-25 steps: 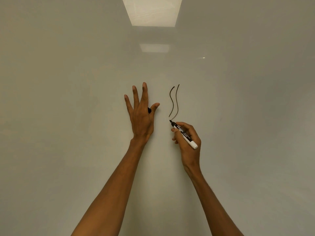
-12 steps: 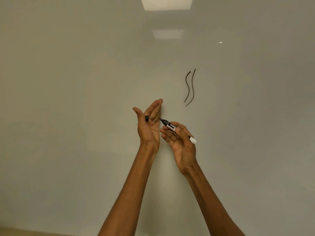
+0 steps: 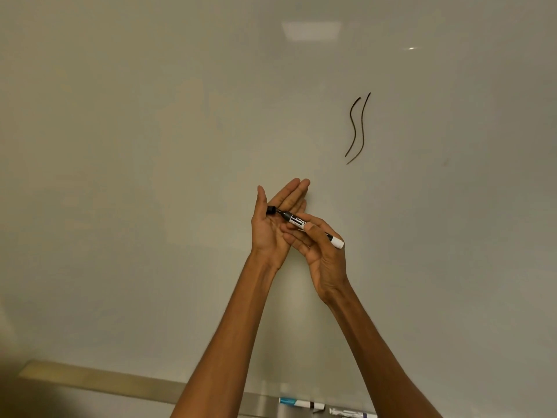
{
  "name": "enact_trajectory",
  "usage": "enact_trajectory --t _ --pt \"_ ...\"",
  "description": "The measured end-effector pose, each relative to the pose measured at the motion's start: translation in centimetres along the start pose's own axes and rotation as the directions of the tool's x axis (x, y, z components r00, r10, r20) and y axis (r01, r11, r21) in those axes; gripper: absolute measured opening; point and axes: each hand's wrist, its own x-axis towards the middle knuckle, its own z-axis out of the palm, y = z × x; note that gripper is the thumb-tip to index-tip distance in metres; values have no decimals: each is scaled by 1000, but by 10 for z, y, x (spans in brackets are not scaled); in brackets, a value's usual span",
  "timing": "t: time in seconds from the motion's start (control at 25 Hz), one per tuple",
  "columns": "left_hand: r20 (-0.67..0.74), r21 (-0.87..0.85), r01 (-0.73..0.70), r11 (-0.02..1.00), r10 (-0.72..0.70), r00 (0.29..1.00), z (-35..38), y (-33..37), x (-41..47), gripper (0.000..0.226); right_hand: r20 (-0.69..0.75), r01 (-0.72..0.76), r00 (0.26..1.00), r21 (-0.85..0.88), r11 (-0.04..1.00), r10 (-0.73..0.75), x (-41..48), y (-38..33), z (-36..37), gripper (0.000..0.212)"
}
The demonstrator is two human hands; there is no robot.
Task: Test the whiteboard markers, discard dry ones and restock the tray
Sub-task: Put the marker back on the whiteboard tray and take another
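A black-and-white whiteboard marker (image 3: 297, 221) is gripped in my right hand (image 3: 322, 254), its white end pointing down-right. Its tip meets the black cap (image 3: 271, 210), which my left hand (image 3: 271, 233) pinches in the crook of the thumb, its fingers straight and the palm turned to the right. Both hands are in front of the whiteboard (image 3: 150, 146). Two dark wavy test lines (image 3: 357, 128) are drawn on the board up and to the right of my hands.
The metal marker tray (image 3: 120, 384) runs along the board's bottom edge. On it lie a blue-capped marker (image 3: 301, 404) and another marker (image 3: 352, 413), partly cut off by the frame edge. A ceiling light reflects at the top of the board.
My left hand left the board and turned palm sideways. My right hand brought the marker from the wavy lines to the cap. The view tilted down and the tray came into sight.
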Motion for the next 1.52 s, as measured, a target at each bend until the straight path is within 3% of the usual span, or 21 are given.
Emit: enact_trajectory --t 0.24,0.44,0.76,0.92,1.08,1.36,1.52 --pt "-62 118 32 992 -24 998 -11 -4 -5 53 -14 -42 999 -131 990 41 -2 5 2 22" --pt "-139 218 -38 975 70 988 -8 -5 -10 50 -40 -33 999 -140 990 28 -6 10 4 19" --pt "-255 262 -95 960 163 953 -4 -2 -18 83 -24 -25 999 -166 986 21 -9 21 10 29" --pt "-269 197 -97 976 149 952 -15 -3 -18 79 -19 -33 999 -168 985 31 -10 28 11 29" --pt "-273 138 -60 989 96 957 -22 -2 -18 52 -36 -36 999 -159 987 31 -12 35 8 30" --pt "-292 104 -62 993 90 952 -33 -8 -24 48 -62 -62 997 -110 992 56 -15 52 5 34" --pt "-296 57 9 998 9 955 -49 -4 -29 49 -73 -146 987 -29 989 143 -18 68 4 36"
